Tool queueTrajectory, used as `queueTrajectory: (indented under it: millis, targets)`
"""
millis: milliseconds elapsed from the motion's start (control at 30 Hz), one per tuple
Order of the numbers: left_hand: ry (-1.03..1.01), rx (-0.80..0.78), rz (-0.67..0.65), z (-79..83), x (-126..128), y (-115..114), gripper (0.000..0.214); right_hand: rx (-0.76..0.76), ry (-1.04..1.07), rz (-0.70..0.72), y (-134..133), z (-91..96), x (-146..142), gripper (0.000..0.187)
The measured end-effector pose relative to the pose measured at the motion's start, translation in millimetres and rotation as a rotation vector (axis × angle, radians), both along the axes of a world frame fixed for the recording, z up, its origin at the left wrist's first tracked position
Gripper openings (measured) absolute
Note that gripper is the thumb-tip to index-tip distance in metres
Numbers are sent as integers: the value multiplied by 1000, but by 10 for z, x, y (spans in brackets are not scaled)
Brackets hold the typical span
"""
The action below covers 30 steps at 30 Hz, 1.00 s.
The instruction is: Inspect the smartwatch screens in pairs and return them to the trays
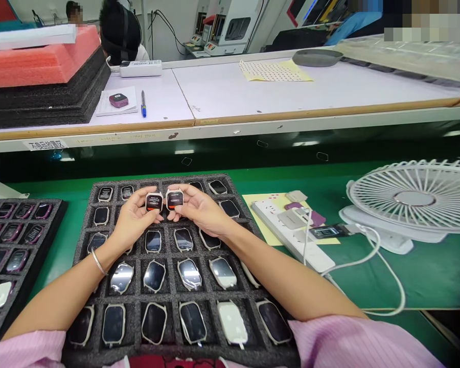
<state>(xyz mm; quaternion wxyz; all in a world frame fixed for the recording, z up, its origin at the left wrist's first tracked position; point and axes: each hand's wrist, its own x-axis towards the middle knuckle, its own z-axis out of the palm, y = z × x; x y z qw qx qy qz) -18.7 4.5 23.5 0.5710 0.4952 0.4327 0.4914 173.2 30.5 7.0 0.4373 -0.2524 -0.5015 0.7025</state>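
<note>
My left hand [132, 217] pinches a small smartwatch body [154, 202] whose screen is lit. Beside it, my right hand [199, 207] grips a second lit smartwatch body [174, 198]. Both watches are held side by side, almost touching, above the far rows of a black foam tray [136, 294]. The tray's pockets hold several more watch bodies with dark screens. A thin bangle circles my left wrist.
Another black foam tray [42, 240] of watch bodies lies at the left. To the right are a white power strip [291, 237] with plugs and cable, and a white desk fan [412, 202]. The raised shelf behind carries stacked foam [42, 76], a pen and papers. People sit beyond.
</note>
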Motion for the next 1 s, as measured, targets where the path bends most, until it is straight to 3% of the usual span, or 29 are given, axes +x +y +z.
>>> queueTrajectory:
  millis: [567, 1000]
  targets:
    - [8, -73, -51, 25, 0, -41, 42, 20, -75, -52, -2, -10, 1, 31]
    - [-26, -78, -50, 14, -23, -19, 45, 48, -92, -61, 14, -22, -13, 42]
